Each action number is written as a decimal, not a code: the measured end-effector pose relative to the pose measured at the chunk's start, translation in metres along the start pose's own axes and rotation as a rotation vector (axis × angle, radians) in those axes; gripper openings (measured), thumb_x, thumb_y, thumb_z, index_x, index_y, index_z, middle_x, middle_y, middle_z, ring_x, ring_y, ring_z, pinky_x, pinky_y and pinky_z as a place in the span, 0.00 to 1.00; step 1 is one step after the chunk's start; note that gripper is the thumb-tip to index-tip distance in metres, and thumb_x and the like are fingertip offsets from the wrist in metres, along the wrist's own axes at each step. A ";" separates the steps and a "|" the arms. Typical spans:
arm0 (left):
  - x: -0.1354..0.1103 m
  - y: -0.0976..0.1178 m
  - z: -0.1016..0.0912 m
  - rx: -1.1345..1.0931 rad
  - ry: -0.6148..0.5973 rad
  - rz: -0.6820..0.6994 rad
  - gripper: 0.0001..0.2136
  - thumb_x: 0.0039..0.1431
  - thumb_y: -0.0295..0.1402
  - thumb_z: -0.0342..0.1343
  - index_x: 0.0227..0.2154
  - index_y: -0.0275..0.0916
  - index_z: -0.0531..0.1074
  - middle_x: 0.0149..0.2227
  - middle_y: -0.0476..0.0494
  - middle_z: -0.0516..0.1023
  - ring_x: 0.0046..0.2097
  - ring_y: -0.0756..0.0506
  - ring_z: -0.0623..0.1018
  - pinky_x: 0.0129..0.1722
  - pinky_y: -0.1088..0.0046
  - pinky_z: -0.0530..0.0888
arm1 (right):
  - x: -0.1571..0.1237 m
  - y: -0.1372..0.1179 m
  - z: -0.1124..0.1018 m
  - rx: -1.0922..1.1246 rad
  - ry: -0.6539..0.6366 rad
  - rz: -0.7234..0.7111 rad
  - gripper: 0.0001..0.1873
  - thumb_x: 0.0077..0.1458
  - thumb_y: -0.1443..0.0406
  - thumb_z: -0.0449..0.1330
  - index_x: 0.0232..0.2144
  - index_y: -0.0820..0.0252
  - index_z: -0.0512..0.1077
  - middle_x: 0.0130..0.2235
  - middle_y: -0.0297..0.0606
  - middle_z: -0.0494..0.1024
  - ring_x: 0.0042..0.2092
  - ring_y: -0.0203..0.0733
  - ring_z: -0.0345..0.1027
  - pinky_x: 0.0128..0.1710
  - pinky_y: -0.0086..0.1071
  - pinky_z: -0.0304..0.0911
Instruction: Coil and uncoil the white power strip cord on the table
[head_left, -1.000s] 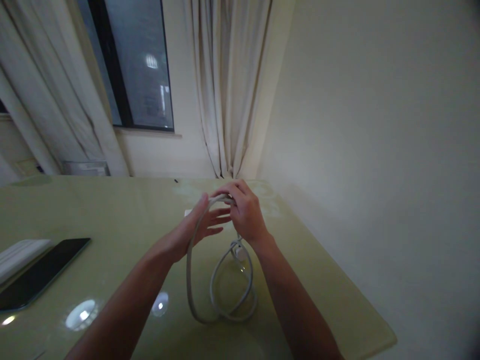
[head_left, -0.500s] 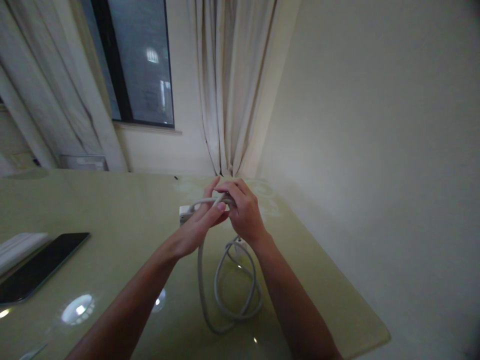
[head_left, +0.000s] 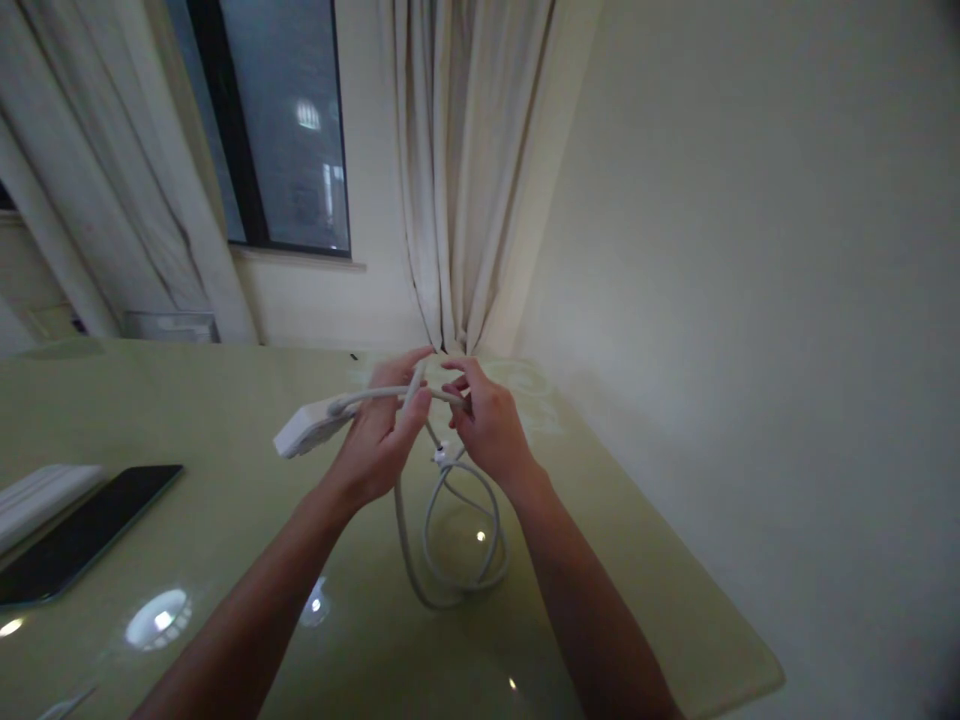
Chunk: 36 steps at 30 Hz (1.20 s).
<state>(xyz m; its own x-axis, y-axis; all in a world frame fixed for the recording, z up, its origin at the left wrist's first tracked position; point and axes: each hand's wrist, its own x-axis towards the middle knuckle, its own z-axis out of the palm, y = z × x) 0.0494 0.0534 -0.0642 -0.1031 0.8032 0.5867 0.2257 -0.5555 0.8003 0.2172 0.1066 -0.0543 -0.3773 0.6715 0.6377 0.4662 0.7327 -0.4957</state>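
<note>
A pale grey cable [head_left: 403,520] hangs in loops below my two hands, over the glossy green tabletop. My left hand [head_left: 382,430] is closed on the cable, its thumb and fingers pinching it where two strands cross. A white block-shaped piece [head_left: 311,427], joined to one strand, sticks out to the left of that hand; it looks like a power strip or adapter. My right hand [head_left: 487,412] grips a stretch of the cable just to the right, fingers curled. Between and below the hands shows a small white connector [head_left: 442,456], partly hidden by cable.
On the left of the table [head_left: 225,430] lie a black flat device [head_left: 82,535] like a phone or tablet and a white long object [head_left: 45,497]. A wall [head_left: 750,350] runs along the right side. Curtains [head_left: 457,170] and a window [head_left: 285,120] stand behind.
The white block has swung out to the left and shows more fully. My hands have moved slightly apart, and the loops hang a little higher, with the small connector shifted left.
</note>
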 end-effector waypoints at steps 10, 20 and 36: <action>0.013 0.010 -0.020 -0.138 0.351 -0.021 0.17 0.69 0.46 0.60 0.53 0.44 0.83 0.39 0.44 0.79 0.35 0.47 0.76 0.31 0.78 0.74 | 0.002 0.020 0.009 -0.003 -0.211 0.077 0.32 0.61 0.79 0.55 0.65 0.55 0.65 0.34 0.33 0.81 0.37 0.40 0.75 0.43 0.33 0.65; 0.013 0.034 -0.014 -0.742 0.164 -0.495 0.19 0.70 0.44 0.53 0.55 0.39 0.78 0.37 0.42 0.81 0.29 0.46 0.80 0.24 0.73 0.77 | -0.001 0.014 0.020 -0.076 -0.018 -0.284 0.42 0.65 0.58 0.68 0.75 0.50 0.55 0.68 0.51 0.69 0.63 0.51 0.70 0.59 0.45 0.71; 0.032 0.000 -0.035 -1.042 0.534 -0.748 0.24 0.78 0.35 0.36 0.42 0.37 0.79 0.33 0.41 0.84 0.36 0.47 0.84 0.38 0.70 0.81 | -0.010 0.011 0.012 0.220 -0.133 -0.529 0.14 0.72 0.57 0.59 0.37 0.55 0.81 0.52 0.42 0.86 0.60 0.42 0.78 0.62 0.40 0.72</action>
<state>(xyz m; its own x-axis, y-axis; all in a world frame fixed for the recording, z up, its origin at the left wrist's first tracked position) 0.0121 0.0713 -0.0407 -0.2843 0.9306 -0.2307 -0.8410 -0.1265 0.5260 0.2159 0.1095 -0.0732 -0.6169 0.2060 0.7596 0.0152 0.9681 -0.2502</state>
